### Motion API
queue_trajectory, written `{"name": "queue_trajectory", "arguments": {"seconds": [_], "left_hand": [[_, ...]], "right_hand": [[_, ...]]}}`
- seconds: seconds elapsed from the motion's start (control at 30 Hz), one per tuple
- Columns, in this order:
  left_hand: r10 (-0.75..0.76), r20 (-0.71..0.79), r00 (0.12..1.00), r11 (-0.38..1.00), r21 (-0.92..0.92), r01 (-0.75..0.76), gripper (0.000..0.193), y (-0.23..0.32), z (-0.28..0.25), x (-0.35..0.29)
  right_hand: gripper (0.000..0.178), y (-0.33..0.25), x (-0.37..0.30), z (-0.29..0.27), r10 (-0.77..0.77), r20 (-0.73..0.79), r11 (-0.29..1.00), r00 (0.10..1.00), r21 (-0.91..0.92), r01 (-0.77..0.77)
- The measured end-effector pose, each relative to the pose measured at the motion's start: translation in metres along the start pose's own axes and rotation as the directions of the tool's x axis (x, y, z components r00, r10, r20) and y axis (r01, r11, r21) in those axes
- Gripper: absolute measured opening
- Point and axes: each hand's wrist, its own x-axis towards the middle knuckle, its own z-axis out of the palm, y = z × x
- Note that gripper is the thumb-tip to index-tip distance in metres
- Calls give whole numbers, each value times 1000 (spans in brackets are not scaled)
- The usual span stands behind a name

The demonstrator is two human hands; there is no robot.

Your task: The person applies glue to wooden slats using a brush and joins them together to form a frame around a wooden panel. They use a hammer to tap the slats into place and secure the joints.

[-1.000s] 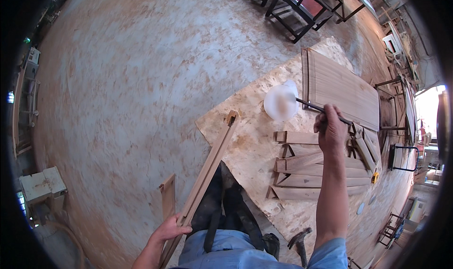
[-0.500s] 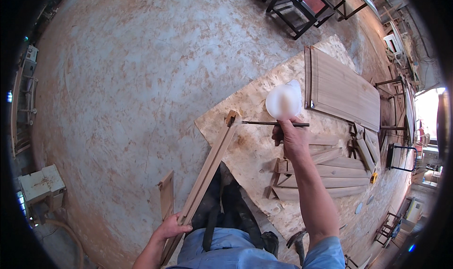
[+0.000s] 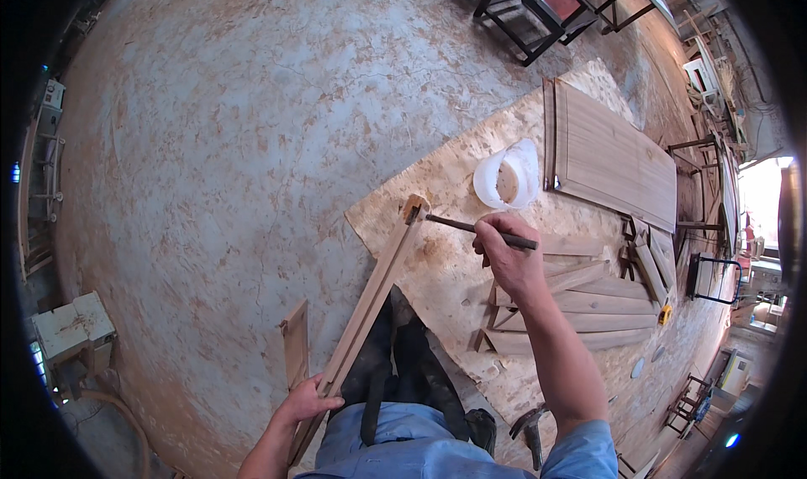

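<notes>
My left hand (image 3: 306, 402) is closed round the lower part of a long grooved wooden rail (image 3: 367, 304), which slants up and away from me. A notched joint end (image 3: 413, 207) tops the rail. In my right hand (image 3: 513, 252) is a thin dark stick (image 3: 454, 223), its tip at or very close to that notch. Whether the tip carries bristles is too small to tell. Just beyond the right hand, a translucent white plastic tub (image 3: 485, 183) stands on a stained board (image 3: 454, 170), with some brownish stuff inside.
Several wooden pieces (image 3: 580, 322) lie right of my right forearm, near a yellow tape measure (image 3: 665, 314). A panelled wooden board (image 3: 618, 155) lies beyond them. A hammer (image 3: 530, 433) rests by my right foot. A short wooden piece (image 3: 296, 344) stands left of the rail. Dark frames (image 3: 534, 17) stand far off.
My right hand has come down and slightly nearer, away from the tub, so the stick now slopes instead of lying level. The tub's inside shows clearly. My left hand and the rail stay put.
</notes>
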Motion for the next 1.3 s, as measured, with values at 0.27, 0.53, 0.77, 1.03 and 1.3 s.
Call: {"name": "queue_trajectory", "arguments": {"seconds": [0.27,0.53,0.77,1.03,1.3], "left_hand": [[22,-25,999,1000,-22,-22,33,-2,5,0],[-15,6,1000,1000,17,14,49,-9,4,4],[-16,-129,992,998,59,23,62,25,16,-19],[376,-182,908,925,121,-359,64,108,21,-13],[218,-198,955,975,-1,-223,49,108,18,-17]], "right_hand": [[19,-8,-16,-6,18,-13,999,1000,43,-17],[19,5,12,11,-83,-110,995,990,37,88],[20,-26,-4,-44,-234,-328,951,915,118,286],[21,21,24,-95,-154,-323,980,934,-167,104],[23,36,42,-83,65,-114,997,991,37,-62]]}}
